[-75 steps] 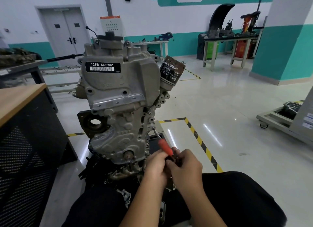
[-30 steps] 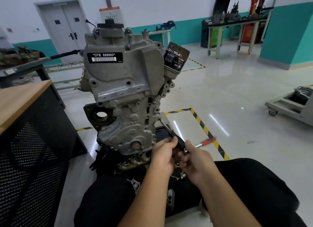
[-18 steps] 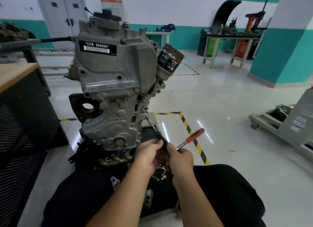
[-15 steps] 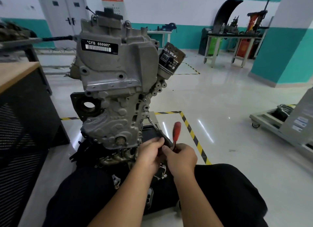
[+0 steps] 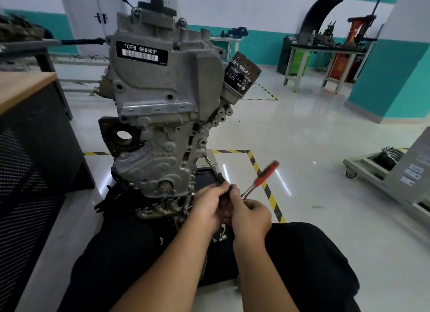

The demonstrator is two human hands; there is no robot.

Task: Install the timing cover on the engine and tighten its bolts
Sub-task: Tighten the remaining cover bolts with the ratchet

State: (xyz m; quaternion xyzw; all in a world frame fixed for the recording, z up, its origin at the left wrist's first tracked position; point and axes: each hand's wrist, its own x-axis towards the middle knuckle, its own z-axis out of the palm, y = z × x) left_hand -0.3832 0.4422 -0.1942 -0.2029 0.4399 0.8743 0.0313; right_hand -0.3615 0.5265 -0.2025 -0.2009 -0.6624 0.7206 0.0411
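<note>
The grey cast-aluminium engine point(image 5: 162, 107) stands upright on the glossy floor, its ribbed grey timing cover point(image 5: 153, 167) seated on the lower front; a black label point(image 5: 141, 53) near the top reads "*CFB 666660*", and the dark cylindrical oil filter point(image 5: 240, 77) on its right side carries small print too fine to read. Below the cover's lower right corner, the left hand point(image 5: 207, 207) curls its fingers round the black head of the red-handled ratchet wrench point(image 5: 260, 179), whose thin extension meets a bolt on the cover's right edge. Just beside it, the right hand point(image 5: 250, 215) pinches the wrench's steel shank, the red handle angled up and right.

Matt, rough-cast grey metal timing cover point(image 5: 160, 116); glossy red-handled ratchet point(image 5: 260, 179); shiny smooth floor point(image 5: 314, 148).
</note>
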